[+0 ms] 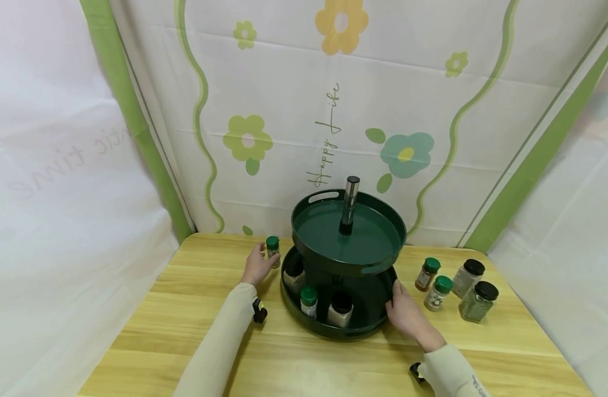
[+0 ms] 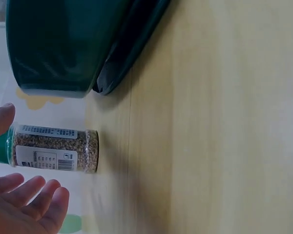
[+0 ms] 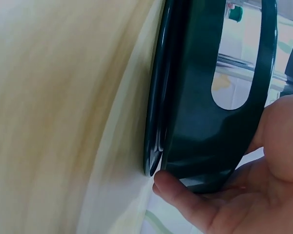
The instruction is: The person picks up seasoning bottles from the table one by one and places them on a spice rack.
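A dark green two-tier round tray [image 1: 363, 253] with a metal centre post stands mid-table. Just left of it, a green-capped spice jar [image 2: 53, 148] filled with small brown grains stands upright on the wood. My left hand [image 1: 259, 266] surrounds this jar, thumb on one side and fingers on the other; in the left wrist view a gap shows between fingers and jar. At the right side of the lower tier, my right hand [image 1: 407, 313] grips the tray's wall near a handle slot [image 3: 234, 73]. Several jars, including a green-capped one [image 1: 308, 302], stand inside the lower tier.
To the tray's right stand two green-capped jars [image 1: 437, 293] and two larger black-capped jars [image 1: 478, 302]. A printed cloth [image 1: 284, 82] hangs behind the table's back edge. The upper tier overhangs part of the lower one.
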{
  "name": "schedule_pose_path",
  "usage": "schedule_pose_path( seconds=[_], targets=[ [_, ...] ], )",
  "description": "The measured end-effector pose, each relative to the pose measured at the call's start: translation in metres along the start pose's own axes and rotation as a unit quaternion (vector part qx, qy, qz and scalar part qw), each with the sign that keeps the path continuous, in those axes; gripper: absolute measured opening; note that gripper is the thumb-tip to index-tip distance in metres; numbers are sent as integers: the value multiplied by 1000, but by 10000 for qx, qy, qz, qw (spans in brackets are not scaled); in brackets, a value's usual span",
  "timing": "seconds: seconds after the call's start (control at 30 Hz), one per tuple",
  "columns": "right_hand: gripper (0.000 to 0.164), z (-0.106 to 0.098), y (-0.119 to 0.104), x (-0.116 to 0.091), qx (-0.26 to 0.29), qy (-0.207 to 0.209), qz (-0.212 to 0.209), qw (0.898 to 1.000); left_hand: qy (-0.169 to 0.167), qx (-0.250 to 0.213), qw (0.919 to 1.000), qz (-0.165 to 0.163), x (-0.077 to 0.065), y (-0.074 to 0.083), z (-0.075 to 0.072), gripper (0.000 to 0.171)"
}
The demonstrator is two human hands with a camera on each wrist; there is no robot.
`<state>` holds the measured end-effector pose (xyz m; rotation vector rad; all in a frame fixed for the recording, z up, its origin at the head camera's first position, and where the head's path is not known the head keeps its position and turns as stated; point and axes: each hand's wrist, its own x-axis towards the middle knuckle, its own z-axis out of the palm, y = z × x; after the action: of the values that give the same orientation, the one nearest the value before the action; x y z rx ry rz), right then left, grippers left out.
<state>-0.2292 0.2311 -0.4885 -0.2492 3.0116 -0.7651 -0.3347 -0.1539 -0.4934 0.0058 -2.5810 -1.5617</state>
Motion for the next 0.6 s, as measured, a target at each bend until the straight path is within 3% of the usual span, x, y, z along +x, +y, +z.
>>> schedule_pose_path(
  seconds=[0.6],
  targets=[
    [58, -3, 9, 6, 60, 109, -283, 9995, 1, 56, 9999, 145, 11, 3, 8, 49]
  ],
)
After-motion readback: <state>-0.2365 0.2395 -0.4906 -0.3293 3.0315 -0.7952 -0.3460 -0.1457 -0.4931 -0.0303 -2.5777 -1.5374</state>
